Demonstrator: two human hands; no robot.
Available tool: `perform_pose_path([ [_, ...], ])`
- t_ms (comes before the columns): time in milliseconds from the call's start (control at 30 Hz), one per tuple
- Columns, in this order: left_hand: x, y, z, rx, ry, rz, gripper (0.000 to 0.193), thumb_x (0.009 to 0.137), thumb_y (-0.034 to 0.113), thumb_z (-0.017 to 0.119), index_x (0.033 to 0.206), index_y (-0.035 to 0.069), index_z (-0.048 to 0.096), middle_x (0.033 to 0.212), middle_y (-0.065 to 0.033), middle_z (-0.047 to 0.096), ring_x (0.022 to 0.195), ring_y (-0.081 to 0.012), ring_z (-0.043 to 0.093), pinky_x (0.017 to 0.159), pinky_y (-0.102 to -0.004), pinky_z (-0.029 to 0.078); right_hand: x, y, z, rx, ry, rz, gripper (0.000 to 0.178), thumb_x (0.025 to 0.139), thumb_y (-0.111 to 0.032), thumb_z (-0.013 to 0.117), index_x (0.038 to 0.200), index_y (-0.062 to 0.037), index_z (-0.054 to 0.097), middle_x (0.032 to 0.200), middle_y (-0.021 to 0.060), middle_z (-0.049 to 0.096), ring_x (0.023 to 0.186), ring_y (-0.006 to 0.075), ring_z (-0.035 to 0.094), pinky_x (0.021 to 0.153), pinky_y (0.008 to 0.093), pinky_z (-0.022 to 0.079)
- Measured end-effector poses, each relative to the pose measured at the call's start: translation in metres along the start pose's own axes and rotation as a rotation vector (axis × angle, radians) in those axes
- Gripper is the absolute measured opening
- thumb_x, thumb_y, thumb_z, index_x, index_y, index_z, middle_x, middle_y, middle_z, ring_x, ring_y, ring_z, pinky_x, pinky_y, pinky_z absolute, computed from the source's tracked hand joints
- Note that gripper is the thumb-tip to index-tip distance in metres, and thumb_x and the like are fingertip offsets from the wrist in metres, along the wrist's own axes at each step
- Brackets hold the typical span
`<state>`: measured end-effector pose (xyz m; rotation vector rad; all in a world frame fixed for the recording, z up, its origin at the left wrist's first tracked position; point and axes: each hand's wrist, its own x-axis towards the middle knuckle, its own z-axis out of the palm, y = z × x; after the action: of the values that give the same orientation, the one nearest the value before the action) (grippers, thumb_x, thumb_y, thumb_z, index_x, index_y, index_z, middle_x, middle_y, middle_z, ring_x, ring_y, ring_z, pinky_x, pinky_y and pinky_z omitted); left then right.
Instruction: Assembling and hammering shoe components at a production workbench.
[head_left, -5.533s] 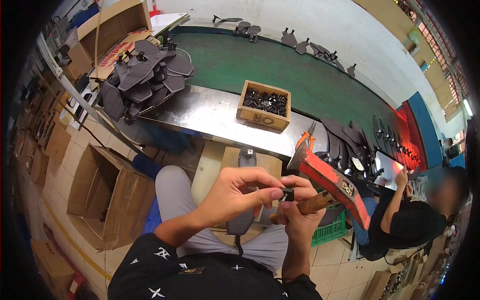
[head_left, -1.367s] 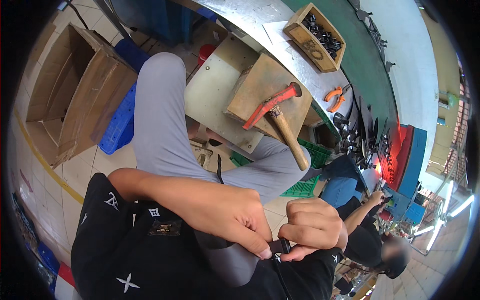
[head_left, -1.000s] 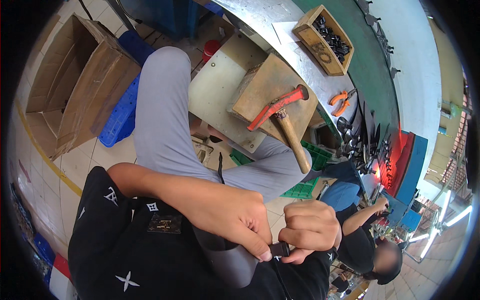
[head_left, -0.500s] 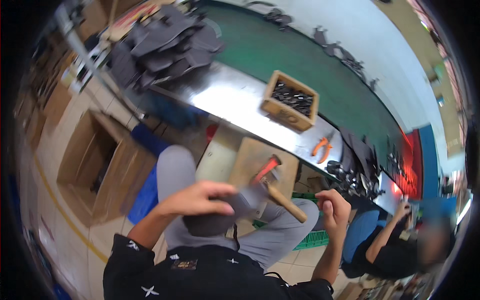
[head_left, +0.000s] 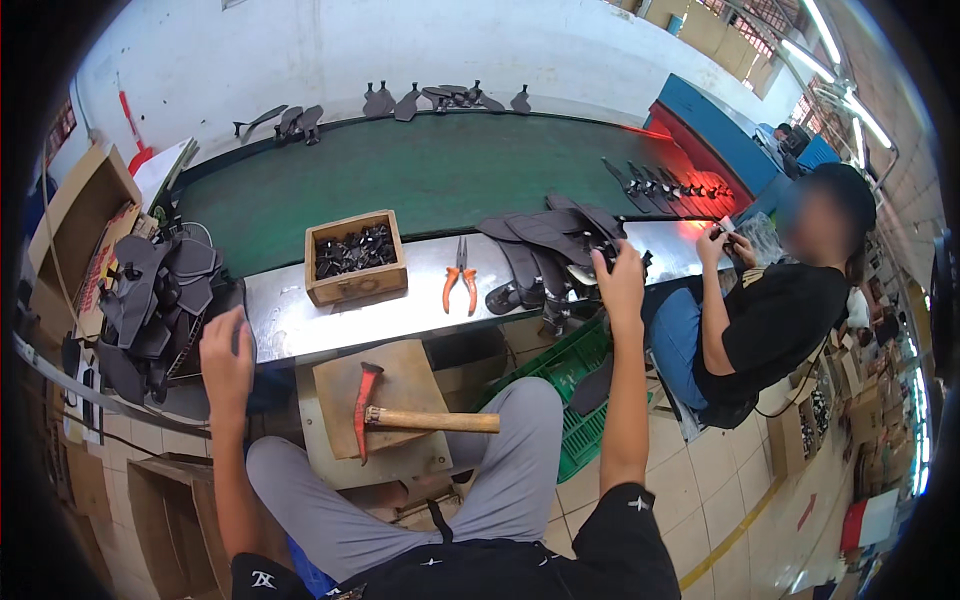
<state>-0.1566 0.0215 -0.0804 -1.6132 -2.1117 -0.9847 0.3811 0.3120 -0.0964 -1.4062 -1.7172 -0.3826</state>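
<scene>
right hand [head_left: 618, 285]: reaching out onto the pile of dark sole pieces [head_left: 545, 255] at the right of the steel bench [head_left: 300, 320]; fingers on the top pieces, grip hidden behind the hand, cannot tell how far closed
sole pieces: long flat shapes, long axes mostly running away from the person, overlapping; count unclear, roughly six or more
left hand [head_left: 226, 355]: raised at bench edge, fingers loosely spread, nothing in it; beside second dark heap [head_left: 150, 305] at left, not clearly touching
hammer [head_left: 400, 415]: one, on wooden block [head_left: 385, 425] between the knees, red head to the left, wooden handle pointing right
pliers [head_left: 460, 275]: one pair, orange handles toward person
wooden box [head_left: 355, 255]: one, small dark parts inside, uncountable
co-worker [head_left: 780, 300]: seated right, hands on a small unclear item
</scene>
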Motion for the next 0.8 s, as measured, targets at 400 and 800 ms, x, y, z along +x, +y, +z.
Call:
perform_pose_path([
  [400,0.009,0.176,-0.048,-0.385,-0.277,0.311,0.089,0.077,0.018,0.083,0.152,0.000,0.038,0.149,-0.0196,0.048,0.143,-0.0359,0.042,0.120,-0.0435,0.029,-0.005,-0.238,-0.138,0.168,-0.017,-1.234,0.025,0.081,-0.028,0.073,0.105,-0.0255,0.067,0.130,-0.0088,0.056,0.126,0.0187,0.049,0.104,0.0458,0.032],
  [800,-0.074,0.151,-0.056,-1.401,-0.196,-0.602,0.058,0.096,0.015,0.073,0.146,0.009,0.045,0.114,-0.0074,0.061,0.079,-0.0116,0.064,0.071,-0.0288,0.060,-0.200,-0.195,-0.109,0.307,-1.010,-0.203,0.081,0.079,-0.017,0.078,0.150,-0.0081,0.041,0.129,0.0253,0.059,0.094,0.0423,0.067,0.072,0.0495,0.056],
])
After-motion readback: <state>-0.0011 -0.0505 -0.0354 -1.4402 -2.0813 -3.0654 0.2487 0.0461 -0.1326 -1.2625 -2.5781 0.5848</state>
